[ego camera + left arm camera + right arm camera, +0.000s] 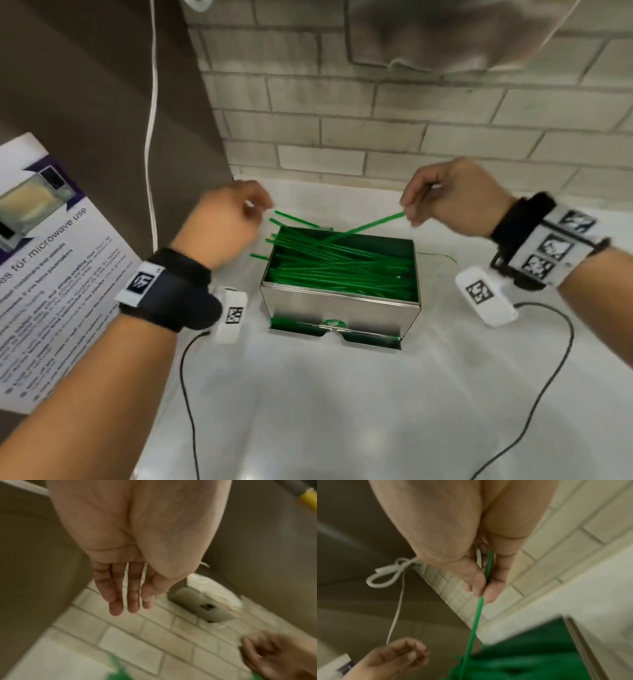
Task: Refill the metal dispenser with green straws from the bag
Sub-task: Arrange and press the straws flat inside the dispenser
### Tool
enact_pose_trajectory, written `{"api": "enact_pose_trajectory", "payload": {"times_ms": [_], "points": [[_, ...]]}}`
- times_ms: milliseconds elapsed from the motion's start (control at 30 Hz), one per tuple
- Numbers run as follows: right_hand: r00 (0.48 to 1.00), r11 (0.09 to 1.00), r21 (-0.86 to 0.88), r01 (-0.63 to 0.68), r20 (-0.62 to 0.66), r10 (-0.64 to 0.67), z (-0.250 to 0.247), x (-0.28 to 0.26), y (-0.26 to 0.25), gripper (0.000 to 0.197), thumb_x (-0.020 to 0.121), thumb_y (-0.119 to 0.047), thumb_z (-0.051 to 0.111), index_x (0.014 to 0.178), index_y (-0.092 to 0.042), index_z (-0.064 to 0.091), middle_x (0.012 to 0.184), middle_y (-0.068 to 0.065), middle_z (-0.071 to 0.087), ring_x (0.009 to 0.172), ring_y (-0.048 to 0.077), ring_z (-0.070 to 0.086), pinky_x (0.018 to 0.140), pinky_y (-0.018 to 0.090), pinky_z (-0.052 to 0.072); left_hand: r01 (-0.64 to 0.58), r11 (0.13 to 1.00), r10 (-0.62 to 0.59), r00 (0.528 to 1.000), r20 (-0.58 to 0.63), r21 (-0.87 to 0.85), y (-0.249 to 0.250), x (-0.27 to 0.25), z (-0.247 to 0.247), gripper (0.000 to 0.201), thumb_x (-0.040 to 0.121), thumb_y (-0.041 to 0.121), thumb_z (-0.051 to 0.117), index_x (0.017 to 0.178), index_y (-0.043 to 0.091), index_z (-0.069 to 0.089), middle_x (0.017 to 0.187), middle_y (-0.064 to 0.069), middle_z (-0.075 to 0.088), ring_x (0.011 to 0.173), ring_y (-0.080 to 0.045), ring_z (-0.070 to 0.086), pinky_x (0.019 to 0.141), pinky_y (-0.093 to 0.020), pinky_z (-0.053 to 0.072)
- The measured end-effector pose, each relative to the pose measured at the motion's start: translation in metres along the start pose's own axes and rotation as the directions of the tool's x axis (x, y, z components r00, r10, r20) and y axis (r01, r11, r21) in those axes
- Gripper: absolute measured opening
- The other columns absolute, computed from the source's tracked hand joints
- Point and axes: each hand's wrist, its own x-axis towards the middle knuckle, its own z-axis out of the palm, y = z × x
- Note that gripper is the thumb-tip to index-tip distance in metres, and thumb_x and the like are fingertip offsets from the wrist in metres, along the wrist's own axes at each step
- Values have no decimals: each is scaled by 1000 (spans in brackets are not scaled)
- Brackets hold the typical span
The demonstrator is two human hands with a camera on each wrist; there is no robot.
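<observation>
An open-topped metal dispenser [339,305] stands on the white counter, filled with a pile of green straws [342,270]. Some straw ends [291,219] poke out over its far-left rim. My right hand [409,214] is above the dispenser's far-right corner and pinches one green straw [363,228] by its end. That straw slants down to the pile; in the right wrist view the straw [474,628] runs out between thumb and fingers of the right hand [482,592]. My left hand [257,209] hovers by the protruding ends and holds nothing, fingers relaxed [132,608]. No bag is in view.
A printed microwave notice [51,257] leans at the left against a brown panel [102,102]. A white cord [152,137] hangs down beside it. A tiled wall [376,137] runs behind the dispenser, with a metal fixture [445,34] mounted high on it. Black cables [548,394] trail over the counter.
</observation>
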Motion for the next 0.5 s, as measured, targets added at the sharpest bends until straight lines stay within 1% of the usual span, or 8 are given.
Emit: {"api": "enact_pose_trajectory", "payload": {"times_ms": [33,67,133,167,267,333,433,500], "points": [[998,1000,-14,-13,65,14,16,3,6,19,76,5,76,80,-14,75,72,3,76,65,9,71,74,25,58,97,994,-97,995,3,49,-15,-2,-4,25,94,3,55,107,14,72,108,-3,74,97,-24,68,79,-19,40],[987,997,-73,-11,157,22,29,6,11,14,77,-6,80,81,-19,75,75,-1,76,70,9,71,78,29,58,177,976,-183,982,38,123,-30,-3,-2,25,95,4,53,112,12,71,112,-8,74,103,-30,67,83,-24,42],[956,977,-212,37,294,28,43,12,14,7,78,-30,82,80,-28,76,80,-9,75,79,6,69,80,26,54,255,930,-304,939,162,265,-55,-5,14,26,98,10,52,120,8,66,123,-16,69,113,-36,63,91,-31,44],[952,973,-227,49,304,23,42,17,13,7,79,-35,80,80,-30,76,81,-10,74,81,6,67,78,25,52,256,920,-329,917,228,298,-64,-4,25,29,99,13,53,126,8,63,129,-17,66,117,-36,61,94,-32,44],[980,972,-217,87,193,-45,25,41,5,4,83,-31,76,79,-29,75,80,-7,73,78,10,66,75,25,52,260,941,-325,869,373,215,-86,7,60,43,101,14,53,144,14,51,147,-10,52,132,-29,52,106,-30,38],[984,931,-338,140,151,-93,12,62,6,5,86,-24,69,83,-26,73,77,-8,70,76,15,65,75,29,55,212,961,-270,857,440,178,-96,17,81,52,100,8,51,150,21,44,155,-5,42,140,-25,43,113,-30,33],[971,775,-593,219,212,-113,3,91,21,9,92,-27,61,99,-28,65,76,-13,58,77,15,56,72,27,48,142,973,-216,844,491,184,-107,27,103,60,97,2,55,151,26,43,159,0,38,144,-21,40,115,-27,30],[953,696,-671,255,298,-62,4,108,39,17,95,-32,59,111,-31,61,86,-11,59,82,14,54,76,27,46,144,972,-221,830,512,187,-112,29,111,57,96,5,60,148,25,48,154,2,43,140,-20,45,114,-26,32]]}}
